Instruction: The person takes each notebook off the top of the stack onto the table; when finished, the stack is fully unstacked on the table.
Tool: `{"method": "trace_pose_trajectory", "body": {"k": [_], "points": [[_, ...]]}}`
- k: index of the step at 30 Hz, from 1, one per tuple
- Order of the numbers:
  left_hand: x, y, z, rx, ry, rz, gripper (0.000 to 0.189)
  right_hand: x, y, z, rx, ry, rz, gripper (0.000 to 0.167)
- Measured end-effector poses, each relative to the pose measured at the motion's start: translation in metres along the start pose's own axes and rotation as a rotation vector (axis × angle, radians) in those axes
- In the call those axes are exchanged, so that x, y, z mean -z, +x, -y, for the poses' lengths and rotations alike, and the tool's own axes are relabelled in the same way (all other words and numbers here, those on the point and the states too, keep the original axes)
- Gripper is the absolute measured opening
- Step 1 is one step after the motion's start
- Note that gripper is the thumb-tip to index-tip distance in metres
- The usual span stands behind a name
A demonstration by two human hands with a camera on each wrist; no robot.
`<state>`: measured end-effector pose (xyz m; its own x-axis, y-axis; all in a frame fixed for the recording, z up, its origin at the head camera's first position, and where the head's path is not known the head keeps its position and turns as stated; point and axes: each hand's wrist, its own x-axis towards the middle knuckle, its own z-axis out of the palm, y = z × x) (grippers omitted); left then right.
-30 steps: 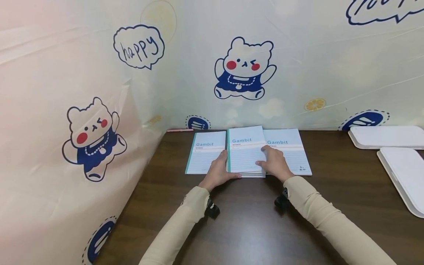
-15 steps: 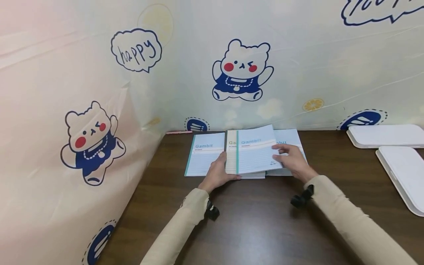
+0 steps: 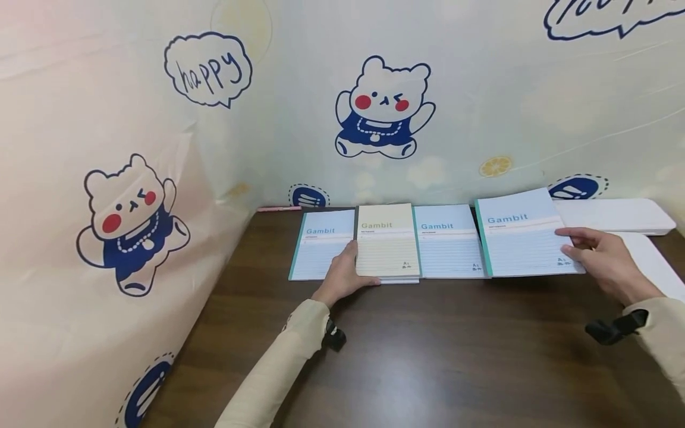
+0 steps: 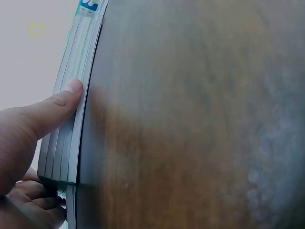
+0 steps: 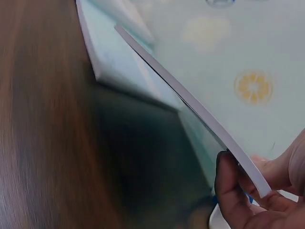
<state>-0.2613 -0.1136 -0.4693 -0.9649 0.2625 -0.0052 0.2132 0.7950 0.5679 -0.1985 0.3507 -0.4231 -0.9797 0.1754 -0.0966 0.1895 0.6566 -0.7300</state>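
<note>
My right hand (image 3: pixel 607 264) pinches the right edge of a light blue notebook (image 3: pixel 527 244) between thumb and fingers. Tilted, that notebook is raised off the table in the right wrist view. My left hand (image 3: pixel 341 274) holds the near left corner of a notebook stack (image 4: pixel 62 152), thumb against its near edge and fingers at its left side. A cream notebook (image 3: pixel 387 252) tops this stack. To its left lies another blue notebook (image 3: pixel 320 261), and a further blue notebook (image 3: pixel 451 252) lies to its right, partly between the stack and the raised one.
Two white flat cases (image 3: pixel 615 214) lie at the right, partly behind the right hand and raised notebook. A pink pen (image 3: pixel 279 208) rests along the back left table edge. A printed cloth (image 3: pixel 267 137) hangs behind the dark wooden table (image 3: pixel 407 356).
My right hand has lifted the top blue notebook off the stack and carried it right, past the right-hand blue notebook. The cream notebook is now uncovered. My left hand has stayed at the stack.
</note>
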Motion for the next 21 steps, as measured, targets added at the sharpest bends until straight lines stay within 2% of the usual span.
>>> {"method": "trace_pose_trajectory", "body": {"k": [7,10,14,16,21], "points": [[-0.001,0.0,0.001,0.0,0.009,-0.001,0.111,-0.003,0.012,-0.022,0.008,-0.025,0.019,0.041],[0.0,0.0,0.0,-0.002,0.002,-0.006,0.111,-0.006,0.017,-0.027,0.059,-0.074,-0.008,0.038],[0.0,-0.002,0.0,0.007,0.005,-0.004,0.113,-0.012,0.019,-0.027,0.17,-0.209,-0.019,0.034],[0.0,-0.003,0.0,0.012,0.007,0.0,0.114,-0.015,0.019,-0.025,0.219,-0.29,0.007,0.035],[0.001,-0.001,-0.001,0.008,0.011,-0.008,0.114,-0.022,0.023,-0.013,0.341,-0.535,0.024,0.032]]}}
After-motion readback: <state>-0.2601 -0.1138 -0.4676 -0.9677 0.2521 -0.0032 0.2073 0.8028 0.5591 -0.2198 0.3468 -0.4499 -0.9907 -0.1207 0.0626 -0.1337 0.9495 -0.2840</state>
